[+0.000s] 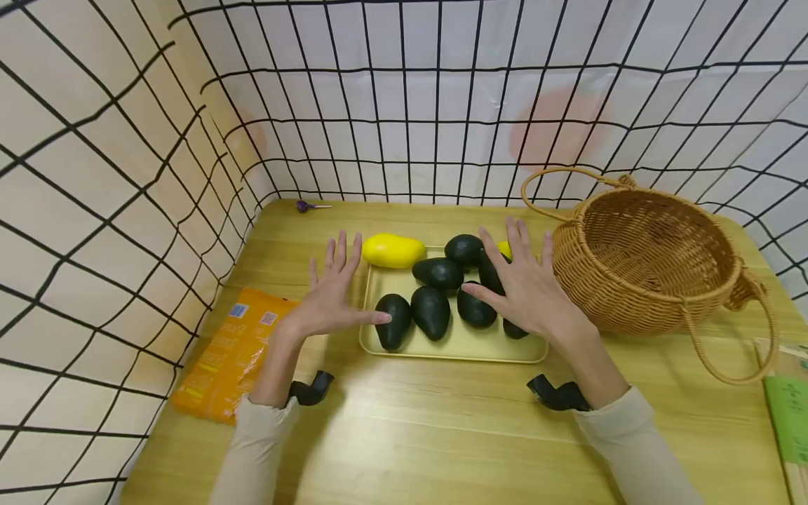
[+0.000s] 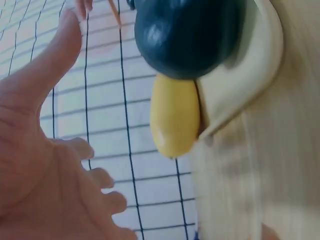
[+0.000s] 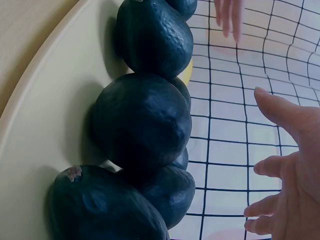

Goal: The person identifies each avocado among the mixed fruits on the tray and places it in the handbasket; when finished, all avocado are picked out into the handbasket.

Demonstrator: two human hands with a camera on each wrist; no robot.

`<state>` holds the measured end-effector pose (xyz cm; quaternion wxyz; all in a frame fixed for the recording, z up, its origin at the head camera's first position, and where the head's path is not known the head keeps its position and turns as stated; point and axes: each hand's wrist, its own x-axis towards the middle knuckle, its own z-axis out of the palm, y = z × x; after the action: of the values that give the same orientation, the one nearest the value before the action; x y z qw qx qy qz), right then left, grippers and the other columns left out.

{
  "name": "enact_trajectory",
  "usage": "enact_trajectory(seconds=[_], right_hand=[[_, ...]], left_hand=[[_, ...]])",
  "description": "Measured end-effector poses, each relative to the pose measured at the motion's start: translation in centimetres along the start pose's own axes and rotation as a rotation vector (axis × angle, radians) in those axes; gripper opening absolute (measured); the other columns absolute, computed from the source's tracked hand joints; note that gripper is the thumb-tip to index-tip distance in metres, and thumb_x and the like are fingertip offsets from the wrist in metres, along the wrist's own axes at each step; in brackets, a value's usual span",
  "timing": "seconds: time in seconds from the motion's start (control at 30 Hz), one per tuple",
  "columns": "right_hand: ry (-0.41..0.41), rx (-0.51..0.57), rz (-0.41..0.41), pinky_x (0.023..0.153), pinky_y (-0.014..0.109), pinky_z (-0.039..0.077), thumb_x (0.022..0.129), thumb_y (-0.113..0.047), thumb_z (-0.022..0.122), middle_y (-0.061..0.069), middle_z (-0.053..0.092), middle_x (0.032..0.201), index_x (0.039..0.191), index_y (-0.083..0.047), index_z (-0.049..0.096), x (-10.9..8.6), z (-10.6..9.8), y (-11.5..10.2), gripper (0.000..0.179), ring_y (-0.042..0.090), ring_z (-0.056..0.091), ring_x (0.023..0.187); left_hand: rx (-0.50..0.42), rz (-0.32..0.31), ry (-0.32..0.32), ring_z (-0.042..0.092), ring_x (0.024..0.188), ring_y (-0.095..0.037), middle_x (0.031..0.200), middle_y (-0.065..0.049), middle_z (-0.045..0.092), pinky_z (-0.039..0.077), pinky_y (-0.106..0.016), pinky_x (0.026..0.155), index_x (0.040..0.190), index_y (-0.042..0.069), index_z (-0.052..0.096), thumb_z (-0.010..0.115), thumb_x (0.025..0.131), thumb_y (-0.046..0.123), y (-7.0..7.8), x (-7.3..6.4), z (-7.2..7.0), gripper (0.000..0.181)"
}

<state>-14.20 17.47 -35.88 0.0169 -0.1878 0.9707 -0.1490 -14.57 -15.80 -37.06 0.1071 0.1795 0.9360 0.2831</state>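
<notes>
Both hands hover with fingers spread over a shallow cream tray [image 1: 454, 351] that carries several dark green avocados [image 1: 431, 313]. My left hand [image 1: 331, 298] is at the tray's left side, its thumb overlapping the leftmost avocado [image 1: 393, 333] in the head view. Over the right part, my right hand [image 1: 530, 291] partly covers more avocados and a yellow fruit [image 1: 503, 249]. A mango-like yellow fruit [image 1: 394, 251] lies at the tray's back left corner. Neither hand holds anything; the right wrist view shows the right hand [image 3: 287, 165] apart from the avocados [image 3: 145, 120].
A wicker basket [image 1: 644, 308] with looped handles stands at the right. An orange packet [image 1: 233, 358] lies at the left, and a purple lollipop [image 1: 304, 206] at the back. A green and brown package [image 1: 789, 414] sits at the right edge. Black wire grid [image 1: 404, 119] encloses the table.
</notes>
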Motion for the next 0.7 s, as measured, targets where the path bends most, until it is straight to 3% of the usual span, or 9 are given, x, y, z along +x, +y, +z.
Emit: enact_trajectory(seconds=[0.17, 0.37, 0.53, 0.7], right_hand=[[-0.009, 0.006, -0.003, 0.121, 0.073, -0.017, 0.102, -0.064, 0.049, 0.025, -0.015, 0.172, 0.168, -0.018, 0.004, -0.1, -0.2, 0.1, 0.092, 0.042, -0.016, 0.16], [-0.02, 0.003, -0.012, 0.12, 0.075, -0.015, 0.102, -0.063, 0.05, 0.024, -0.017, 0.171, 0.168, -0.017, 0.005, -0.2, -0.2, 0.0, 0.092, 0.042, -0.017, 0.16], [-0.032, 0.017, -0.011, 0.121, 0.074, -0.015, 0.103, -0.061, 0.05, 0.023, -0.019, 0.171, 0.168, -0.018, 0.005, -0.3, -0.2, 0.0, 0.091, 0.041, -0.018, 0.16], [-0.051, 0.028, -0.007, 0.121, 0.074, -0.014, 0.103, -0.061, 0.05, 0.022, -0.019, 0.172, 0.168, -0.019, 0.004, -0.4, -0.3, 0.1, 0.09, 0.041, -0.019, 0.16]], left_hand=[[-0.105, -0.009, -0.081, -0.03, 0.157, -0.029, 0.166, -0.007, -0.036, -0.022, -0.068, 0.121, 0.162, 0.02, -0.025, 0.096, 0.07, 0.036, -1.1, -0.5, -0.1, 0.153], [-0.212, -0.021, -0.125, -0.028, 0.158, -0.031, 0.167, -0.01, -0.034, -0.019, -0.068, 0.122, 0.161, 0.012, -0.026, 0.097, 0.068, 0.025, -1.9, -0.3, 0.8, 0.155], [-0.217, -0.073, -0.165, -0.023, 0.159, -0.036, 0.168, -0.017, -0.029, -0.015, -0.066, 0.125, 0.163, 0.006, -0.02, 0.098, 0.066, 0.024, -2.4, -0.5, 1.6, 0.153], [-0.219, -0.104, -0.211, -0.019, 0.16, -0.038, 0.17, -0.02, -0.022, -0.011, -0.066, 0.125, 0.166, 0.009, -0.007, 0.1, 0.063, 0.026, -3.0, -0.4, 2.5, 0.15]])
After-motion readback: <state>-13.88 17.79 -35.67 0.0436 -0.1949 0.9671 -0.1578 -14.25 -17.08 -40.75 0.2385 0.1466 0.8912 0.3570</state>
